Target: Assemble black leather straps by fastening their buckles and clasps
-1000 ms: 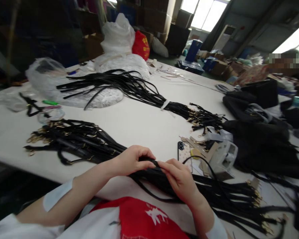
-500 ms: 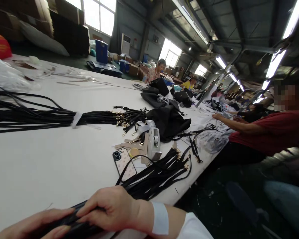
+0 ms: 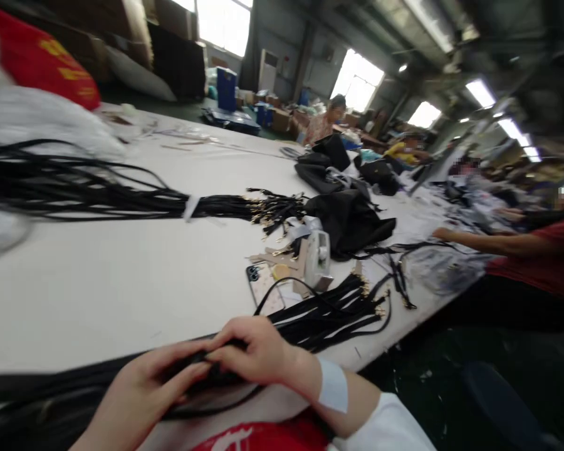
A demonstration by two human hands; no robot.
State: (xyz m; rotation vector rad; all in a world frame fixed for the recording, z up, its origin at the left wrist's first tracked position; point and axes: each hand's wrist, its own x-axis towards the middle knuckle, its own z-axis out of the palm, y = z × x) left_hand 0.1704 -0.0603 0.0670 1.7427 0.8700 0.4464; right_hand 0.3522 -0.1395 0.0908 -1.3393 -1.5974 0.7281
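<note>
At the table's near edge, my left hand (image 3: 143, 383) and my right hand (image 3: 258, 349) meet, both closed on black straps (image 3: 200, 363). Thumbs and fingers pinch them from either side, and the exact part gripped is partly hidden. From under my right hand a bundle of straps with gold clasps (image 3: 338, 307) fans out to the right. More black strap lengths (image 3: 51, 394) run left beneath my left hand, blurred. Just beyond my right hand lie a phone (image 3: 264, 285) in a patterned case and a white tape dispenser (image 3: 318, 260).
Another strap bundle (image 3: 122, 197), tied with a white band (image 3: 190, 207), stretches across the white table (image 3: 122, 282). Black fabric pieces (image 3: 352, 219) are heaped beyond the dispenser. A red and white bag (image 3: 47, 59) stands at far left. A co-worker in a red shirt (image 3: 536, 269) works at right.
The view has swung left, so the scene sits further right. My hands have come closer together on the straps, and a red patch with white marks now shows below them.
</note>
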